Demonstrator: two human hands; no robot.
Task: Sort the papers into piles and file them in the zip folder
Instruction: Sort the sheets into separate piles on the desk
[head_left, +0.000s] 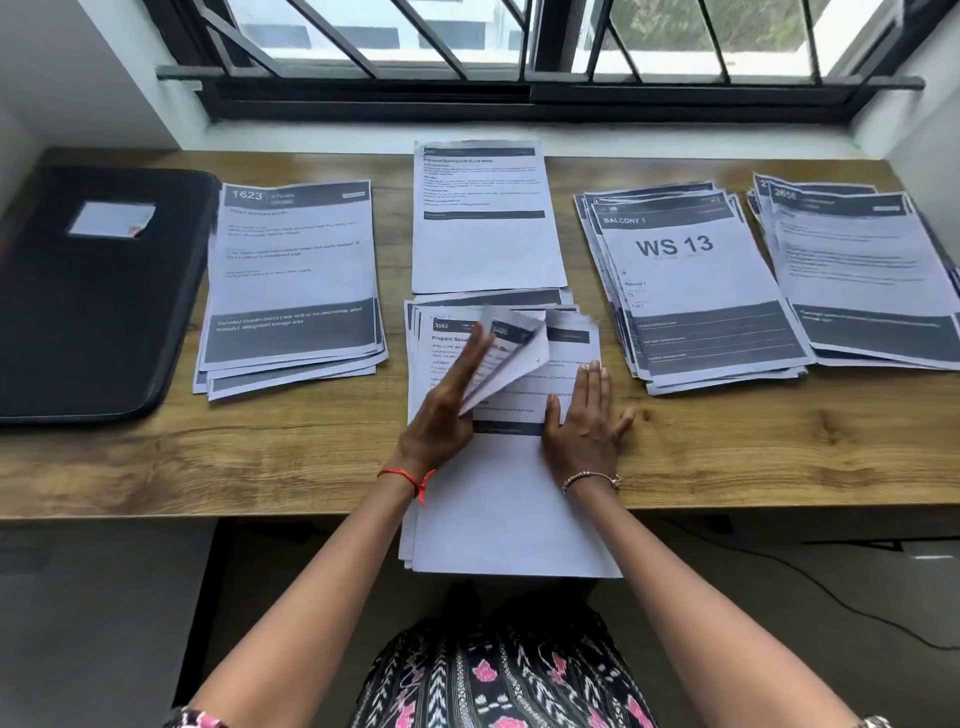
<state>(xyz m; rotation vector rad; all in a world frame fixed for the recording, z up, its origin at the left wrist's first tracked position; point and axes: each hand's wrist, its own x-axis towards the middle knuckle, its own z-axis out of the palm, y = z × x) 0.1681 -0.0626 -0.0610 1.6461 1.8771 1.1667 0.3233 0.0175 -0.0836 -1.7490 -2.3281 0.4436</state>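
A stack of printed papers (509, 499) lies at the table's near edge, in front of me, overhanging it. My left hand (441, 415) lifts and curls the top sheet (511, 348) of that stack between fingers and thumb. My right hand (587, 415) lies flat on the stack's right side, fingers spread. Sorted piles sit beyond: one headed "1623" (291, 280) at left, a single sheet (485, 223) in the middle, a "WS 13" pile (691, 280) and another pile (862, 275) at right. The black zip folder (88, 291) lies shut at far left.
The wooden table (260, 457) runs under a barred window (519, 47) with a white sill. A black cable (831, 592) trails on the floor at lower right. Walls close in on both sides.
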